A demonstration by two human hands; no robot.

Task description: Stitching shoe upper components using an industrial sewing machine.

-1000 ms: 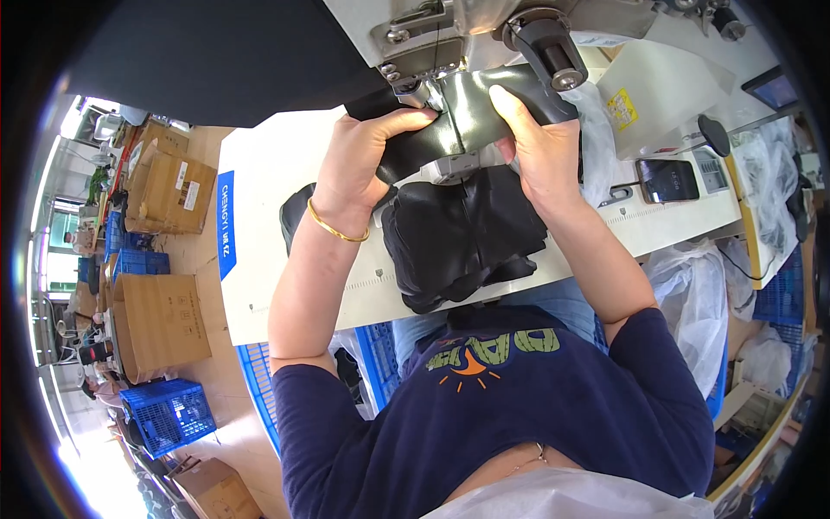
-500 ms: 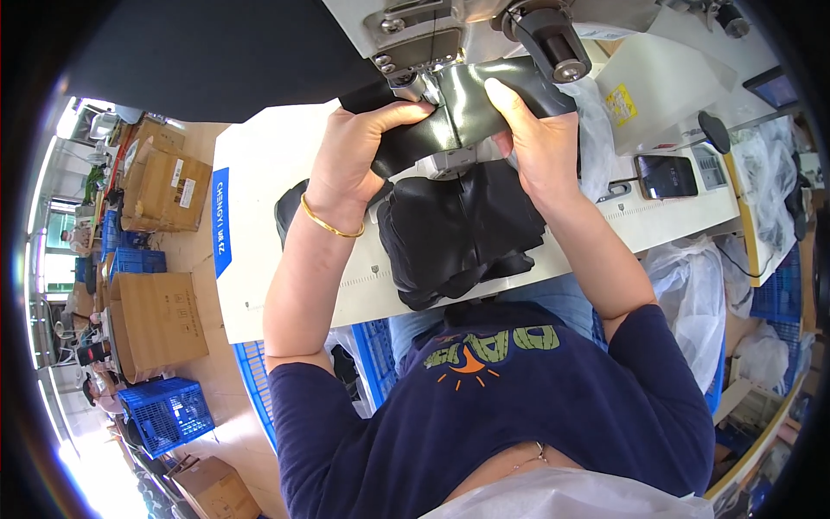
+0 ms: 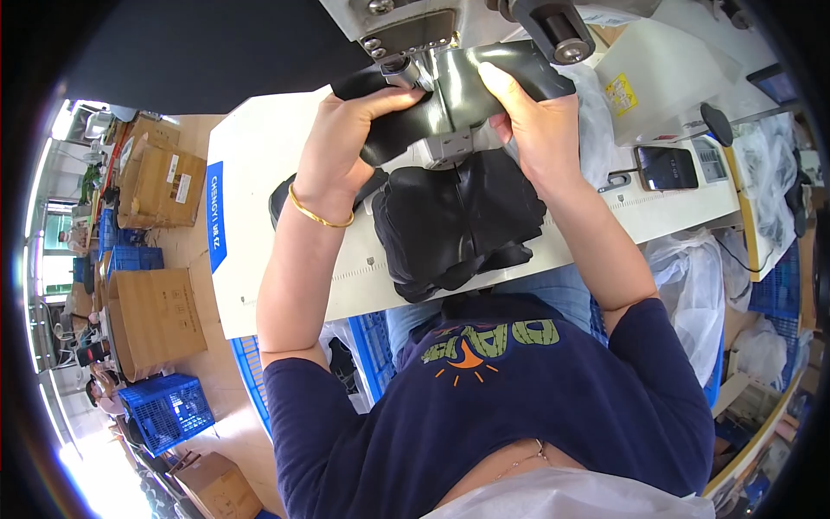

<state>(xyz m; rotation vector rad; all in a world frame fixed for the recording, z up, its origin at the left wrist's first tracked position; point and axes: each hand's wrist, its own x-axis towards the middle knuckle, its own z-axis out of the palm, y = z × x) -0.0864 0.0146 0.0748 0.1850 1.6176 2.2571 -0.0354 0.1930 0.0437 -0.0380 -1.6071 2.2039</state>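
Both my hands grip a glossy black leather-like piece (image 3: 467, 95) with a seam down its middle. It lies under the presser foot of a sewing machine (image 3: 402, 73). My left hand (image 3: 341, 138) holds the piece's left side, thumb on top beside the foot, fingers hidden beneath. On the right side, my right hand (image 3: 540, 130) pinches it with the thumb on top. Just nearer to me, a stack of similar black pieces (image 3: 462, 221) rests on the white table (image 3: 346, 281). More black material (image 3: 281, 201) lies beyond my left wrist.
A phone (image 3: 667, 168) lies on the table at right, near clear plastic sheeting (image 3: 592, 130). The machine's dark cylinder part (image 3: 553, 30) hangs above my right hand. Cardboard boxes (image 3: 156, 324) and blue crates (image 3: 169, 413) stand on the floor at left.
My left hand has shifted slightly left, and the black piece has moved a little away from me under the foot. Both hands still grip it.
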